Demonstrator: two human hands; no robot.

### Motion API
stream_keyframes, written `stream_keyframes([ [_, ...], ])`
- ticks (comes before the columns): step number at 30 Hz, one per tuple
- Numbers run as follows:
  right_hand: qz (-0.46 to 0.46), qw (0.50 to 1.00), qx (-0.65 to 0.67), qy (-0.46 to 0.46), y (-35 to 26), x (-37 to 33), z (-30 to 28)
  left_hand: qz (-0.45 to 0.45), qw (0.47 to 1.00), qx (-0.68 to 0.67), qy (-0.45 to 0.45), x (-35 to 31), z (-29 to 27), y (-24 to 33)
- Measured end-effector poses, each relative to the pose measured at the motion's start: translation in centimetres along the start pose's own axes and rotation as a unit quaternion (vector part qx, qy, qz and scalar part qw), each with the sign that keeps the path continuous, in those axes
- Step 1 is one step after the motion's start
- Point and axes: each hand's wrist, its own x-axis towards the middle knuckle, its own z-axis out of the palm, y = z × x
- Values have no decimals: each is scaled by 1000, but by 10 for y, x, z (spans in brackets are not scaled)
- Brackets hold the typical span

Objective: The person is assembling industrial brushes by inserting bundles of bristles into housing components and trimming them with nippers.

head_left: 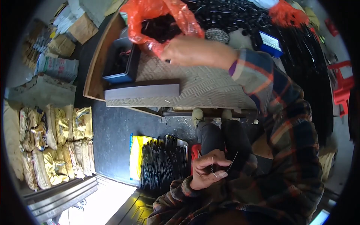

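Observation:
My left hand (210, 168) is closed in a pinch in front of my lap, around a thin dark rod (234, 158) that sticks up past the fingertips. My right hand (187, 51) reaches across the bench to an orange-red plastic bag (186, 18). Its fingers are curled at the bag's near edge and appear to grip it; the fingertips are partly hidden. Inside the bag lies a heap of small black parts (161, 28). Below and left of that hand stands a dark blue bin (120, 77) with dark pieces in it.
A long grey box (142, 90) lies along the bench's (210, 84) front edge. Black parts (232, 15) cover its far side, near a blue box (270, 44). Bundled black rods (163, 165) stand left of my legs. Wrapped packages (56, 142) are stacked further left; a red stool (342, 88) is at right.

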Motion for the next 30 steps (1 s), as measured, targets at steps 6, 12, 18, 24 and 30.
stream_keyframes([
  [6,-21,990,-137,-31,-18,-29,31,-25,999,3,-45,-4,16,-1],
  [12,232,858,433,151,-43,-72,-25,5,999,15,46,-24,28,-4],
  [18,144,852,457,210,-152,-164,-98,48,998,45,5,-15,58,4],
  [24,226,904,317,179,-191,-227,-113,24,998,6,66,-6,108,-9],
  [30,220,874,360,242,-196,-273,-116,5,999,-22,23,1,134,-29],
])
